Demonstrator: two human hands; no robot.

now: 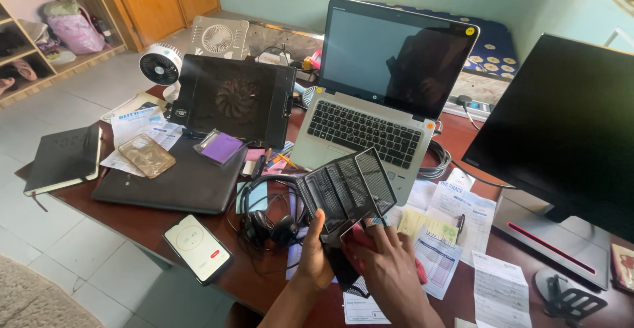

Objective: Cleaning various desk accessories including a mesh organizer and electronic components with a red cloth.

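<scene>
Headphones (269, 217) left, papers (456, 222) right, laptop (380, 97) ahead.

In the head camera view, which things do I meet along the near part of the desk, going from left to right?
Black notebook → smartphone → black headphones → left hand → black mesh desk organiser → right hand → paper receipts → dark monitor.

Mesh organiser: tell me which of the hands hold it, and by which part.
Both hands: the left hand grips the black mesh organiser at its lower left edge; the right hand presses a red cloth against its base.
</scene>
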